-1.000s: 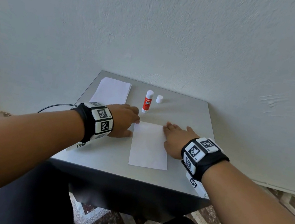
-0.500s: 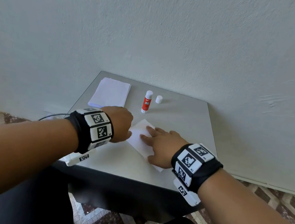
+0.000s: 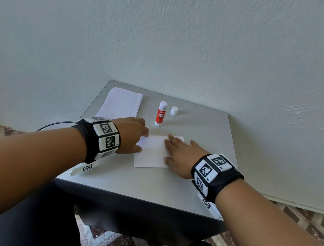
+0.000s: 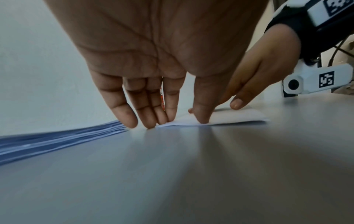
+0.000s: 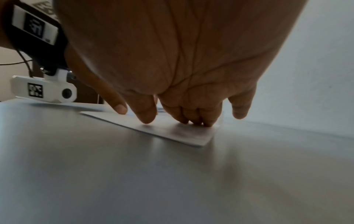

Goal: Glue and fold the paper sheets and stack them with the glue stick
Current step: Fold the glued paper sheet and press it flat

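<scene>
While the folded sheet [image 3: 152, 152] lies flat mid-surface [image 3: 190, 181], both hands press it with straight fingers — left hand [image 3: 132, 135] at its left edge, right hand [image 3: 181, 157] on top; glue stick [image 3: 160, 116] upright behind.

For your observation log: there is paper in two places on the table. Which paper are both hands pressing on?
The folded sheet at the table's middle, under the left hand and right hand; the paper stack lies untouched at the far left corner.
</scene>
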